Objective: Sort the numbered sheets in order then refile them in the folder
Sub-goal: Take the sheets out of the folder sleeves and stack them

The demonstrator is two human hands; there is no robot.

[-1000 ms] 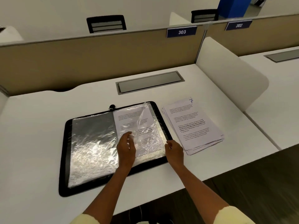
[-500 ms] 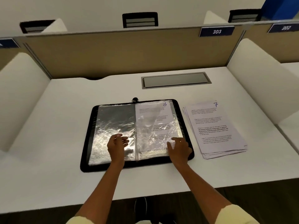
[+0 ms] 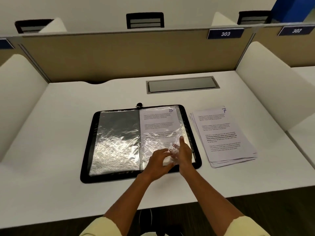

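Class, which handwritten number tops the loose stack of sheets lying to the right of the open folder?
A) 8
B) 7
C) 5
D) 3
B: the top sheet of the loose stack shows a blue handwritten 7 in its upper right corner; the 8 is on the sheet in the folder.

Both my hands are down at the bottom right of the open folder (image 3: 88, 150): left hand (image 3: 157, 161) and right hand (image 3: 185, 155) pinching the crinkly plastic sleeve (image 3: 158, 142) over sheet 8 (image 3: 158, 120). Stack with sheet 7 (image 3: 221, 133) sits just beside it on the desk (image 3: 51, 125).
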